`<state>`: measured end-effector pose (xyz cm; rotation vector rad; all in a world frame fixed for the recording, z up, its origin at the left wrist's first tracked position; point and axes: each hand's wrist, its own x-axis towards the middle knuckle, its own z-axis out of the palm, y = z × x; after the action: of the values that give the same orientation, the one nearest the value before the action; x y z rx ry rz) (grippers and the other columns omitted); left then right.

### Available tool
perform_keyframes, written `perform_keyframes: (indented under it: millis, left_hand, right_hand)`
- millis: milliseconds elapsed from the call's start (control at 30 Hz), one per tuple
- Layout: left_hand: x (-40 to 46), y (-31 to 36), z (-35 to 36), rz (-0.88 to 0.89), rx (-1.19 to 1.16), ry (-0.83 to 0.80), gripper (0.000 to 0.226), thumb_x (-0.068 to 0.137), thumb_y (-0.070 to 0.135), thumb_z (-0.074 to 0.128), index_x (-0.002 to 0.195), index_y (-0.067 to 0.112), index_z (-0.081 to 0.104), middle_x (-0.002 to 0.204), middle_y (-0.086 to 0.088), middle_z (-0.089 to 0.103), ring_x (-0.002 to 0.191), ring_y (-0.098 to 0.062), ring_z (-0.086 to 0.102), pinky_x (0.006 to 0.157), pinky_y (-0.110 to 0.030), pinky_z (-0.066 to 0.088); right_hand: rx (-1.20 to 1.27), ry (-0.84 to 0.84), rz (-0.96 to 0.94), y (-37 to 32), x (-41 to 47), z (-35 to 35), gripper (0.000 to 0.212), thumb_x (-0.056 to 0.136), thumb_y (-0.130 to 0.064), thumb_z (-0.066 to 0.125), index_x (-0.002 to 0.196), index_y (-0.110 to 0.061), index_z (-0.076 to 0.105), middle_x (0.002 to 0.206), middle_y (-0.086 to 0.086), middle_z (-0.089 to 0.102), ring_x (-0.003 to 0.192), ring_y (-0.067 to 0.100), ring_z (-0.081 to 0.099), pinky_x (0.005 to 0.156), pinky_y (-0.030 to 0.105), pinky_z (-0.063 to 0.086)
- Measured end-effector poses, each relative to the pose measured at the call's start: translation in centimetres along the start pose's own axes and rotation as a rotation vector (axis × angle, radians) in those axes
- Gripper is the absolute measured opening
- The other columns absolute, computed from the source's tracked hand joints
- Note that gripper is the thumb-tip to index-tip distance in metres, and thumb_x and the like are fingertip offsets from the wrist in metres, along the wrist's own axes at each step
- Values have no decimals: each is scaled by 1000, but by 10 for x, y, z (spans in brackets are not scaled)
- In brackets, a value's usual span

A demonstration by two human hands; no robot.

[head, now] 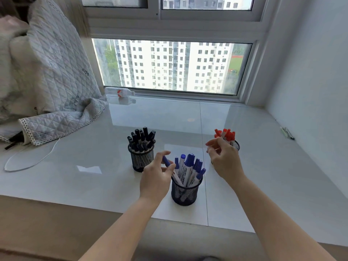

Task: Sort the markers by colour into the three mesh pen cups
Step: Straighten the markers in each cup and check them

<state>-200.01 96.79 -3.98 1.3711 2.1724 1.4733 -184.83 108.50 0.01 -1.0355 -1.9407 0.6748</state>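
Left hand [157, 174] pinching a blue marker [166, 161] beside the blue cup [185, 193]; right hand [224, 159] loosely curled, seemingly empty, fronting the red cup [236, 145].

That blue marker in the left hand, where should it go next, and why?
Probably straight down into the middle cup. The left hand pinches a blue marker right beside that cup, which holds only blue markers. The black markers and red markers fill the other two cups, and the right hand appears empty.
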Motion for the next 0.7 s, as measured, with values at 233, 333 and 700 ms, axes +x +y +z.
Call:
perform_keyframes:
  millis: [233, 333, 700]
  left_hand:
    - [-9, -7, 10, 40, -17, 20, 20, 84, 22, 65, 104, 29, 67, 78, 15, 66, 74, -2, 64, 68, -30, 54]
    - [-14, -11, 15, 63, -28, 32, 16, 85, 21, 65, 99, 26, 70, 89, 8, 70, 78, -10, 64, 70, -36, 53]
    - [-17, -20, 17, -49, -50, 46, 7, 87, 25, 62, 91, 28, 67, 91, 11, 52, 85, -4, 59, 71, -22, 46]
  right_hand:
    - [-192, -41, -186, -7, -2, 17, 9, 84, -9, 59, 87, -16, 64, 83, -8, 60, 74, 6, 51, 67, 14, 41]
    - [-333, -153, -266, -9, 2, 29, 16, 86, -19, 59, 101, -17, 64, 105, -4, 61, 99, 12, 46, 81, 22, 36]
    - [-354, -545, -160, -15, 18, 43, 25, 89, -32, 54, 112, -23, 60, 109, -2, 61, 105, 15, 49, 86, 27, 39]
